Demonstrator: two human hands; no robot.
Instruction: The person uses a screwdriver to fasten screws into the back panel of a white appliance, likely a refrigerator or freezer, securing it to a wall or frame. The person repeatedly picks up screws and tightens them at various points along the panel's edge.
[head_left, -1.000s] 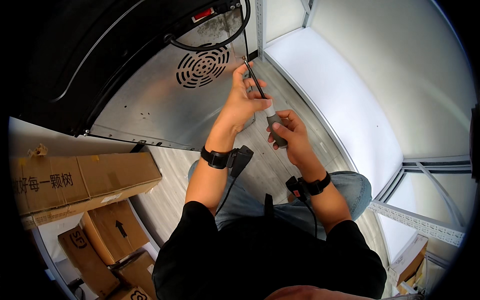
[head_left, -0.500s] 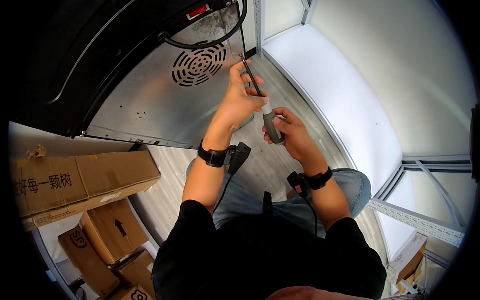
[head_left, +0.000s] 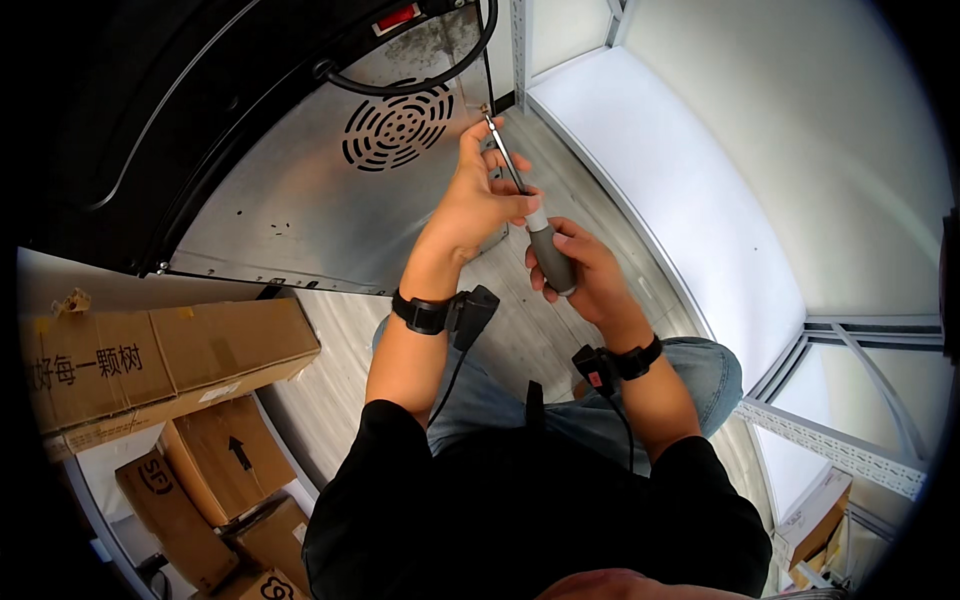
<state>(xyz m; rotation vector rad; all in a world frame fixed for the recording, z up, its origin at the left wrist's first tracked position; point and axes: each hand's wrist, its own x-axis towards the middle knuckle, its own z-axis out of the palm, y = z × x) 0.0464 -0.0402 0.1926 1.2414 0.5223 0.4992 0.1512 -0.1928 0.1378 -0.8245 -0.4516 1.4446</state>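
Note:
A screwdriver (head_left: 554, 259) with a grey handle, a pale collar and a long metal shaft slants up to the left. Its tip meets a small brass-coloured fastener (head_left: 485, 109) at the right edge of the metal panel (head_left: 310, 215). My right hand (head_left: 592, 270) is closed around the handle, thumb on top. Farther up, my left hand (head_left: 485, 195) steadies the tool: the thumb presses by the collar and the fingertips reach along the shaft toward the tip. Part of the shaft's far side is hidden by my left fingers.
The panel has a round slotted vent (head_left: 400, 127) and belongs to a black machine, with a thick black cable (head_left: 415, 92) looping above. Cardboard boxes (head_left: 235, 350) stand at the left. White shelving (head_left: 665, 170) runs along the right. A cord hangs from each wrist strap (head_left: 425, 314).
The screwdriver's handle end has shifted slightly right and nearer me, and my right fingers have changed their hold on it. My left hand stays nearly in place.

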